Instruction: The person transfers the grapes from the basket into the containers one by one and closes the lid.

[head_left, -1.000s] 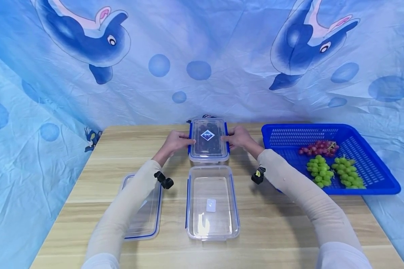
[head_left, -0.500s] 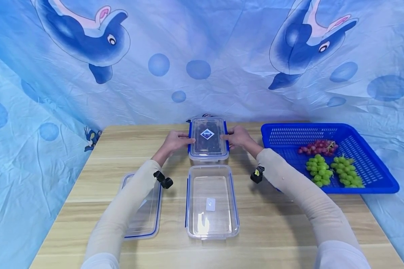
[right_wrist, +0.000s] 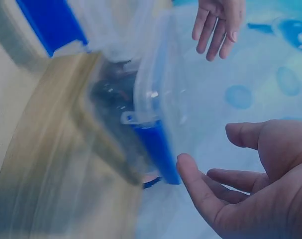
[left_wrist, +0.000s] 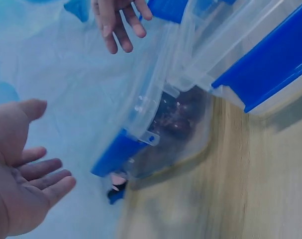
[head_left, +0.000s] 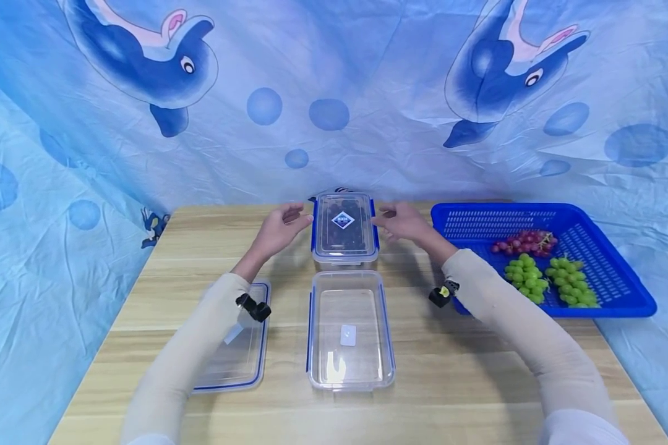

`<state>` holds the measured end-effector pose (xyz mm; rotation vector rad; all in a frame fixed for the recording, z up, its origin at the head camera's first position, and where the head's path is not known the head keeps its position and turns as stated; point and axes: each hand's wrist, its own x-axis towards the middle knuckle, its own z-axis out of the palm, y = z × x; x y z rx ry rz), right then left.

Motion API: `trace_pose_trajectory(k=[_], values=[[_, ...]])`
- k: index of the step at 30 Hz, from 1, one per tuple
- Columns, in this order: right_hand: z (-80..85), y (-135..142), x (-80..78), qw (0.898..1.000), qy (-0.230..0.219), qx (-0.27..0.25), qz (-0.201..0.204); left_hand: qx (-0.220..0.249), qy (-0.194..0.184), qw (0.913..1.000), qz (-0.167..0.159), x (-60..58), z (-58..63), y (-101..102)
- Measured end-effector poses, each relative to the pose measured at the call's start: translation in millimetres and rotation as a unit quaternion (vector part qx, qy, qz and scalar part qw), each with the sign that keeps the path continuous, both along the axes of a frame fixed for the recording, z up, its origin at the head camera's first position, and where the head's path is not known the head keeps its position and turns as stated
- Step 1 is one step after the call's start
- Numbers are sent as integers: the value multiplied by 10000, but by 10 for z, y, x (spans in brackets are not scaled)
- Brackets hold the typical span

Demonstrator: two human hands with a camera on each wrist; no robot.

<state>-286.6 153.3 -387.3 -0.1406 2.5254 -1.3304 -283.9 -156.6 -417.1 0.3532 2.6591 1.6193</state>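
Wood-grain table [head_left: 423, 405], blue printed sheet [head_left: 378, 148] behind it and down the sides. Nearest: clear lidless box [head_left: 362, 361], mid-table, long side front to back, small white label [head_left: 347, 335] on its base. Left of it, just beside: loose clear lid [head_left: 239, 358] with blue seal, flat, partly hidden by the pale left sleeve [head_left: 178, 352]. Just behind the lidless box: lidded box [head_left: 345, 243], lid on, diamond sticker [head_left: 343, 220] on top; dark contents show through its wall, too blurred to identify. Left hand [head_left: 280, 230]: spread, thumb out, just beside that box's left clip [left_wrist: 120, 153], apart from it. Right hand [head_left: 407, 222]: fingers relaxed and parted, holding nothing, by the right clip [right_wrist: 158, 152]; can't tell if a fingertip touches. Far right: blue mesh basket [head_left: 629, 307], red grapes [head_left: 526, 243] at its back, two green bunches [head_left: 573, 281] in front of those. Backmost: dolphins [head_left: 492, 77] on the sheet.
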Motion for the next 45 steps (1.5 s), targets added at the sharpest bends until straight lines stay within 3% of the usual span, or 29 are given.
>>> trace_pose_trajectory(k=[5, 11, 16, 23, 32, 39, 45], values=[[101, 113, 254, 9972, 628, 188, 352, 15, 511, 9985, -195, 316, 95, -50], [146, 207, 634, 9895, 1314, 466, 387, -187, 520, 9984, -136, 750, 119, -76], [151, 272, 926, 9874, 1518, 332, 303, -454, 372, 9982, -146, 1134, 47, -80], [165, 350, 1214, 9822, 1857, 163, 237, -673, 293, 9959, -533, 1598, -174, -30], [129, 379, 1442, 9843, 1755, -113, 157, -324, 341, 9962, -738, 1853, -493, 23], [99, 479, 1565, 9830, 1827, -83, 132, -380, 7, 9966, -737, 1980, -589, 73], [97, 653, 1591, 9818, 1897, -63, 92, -359, -211, 9969, -670, 2021, -627, 69]])
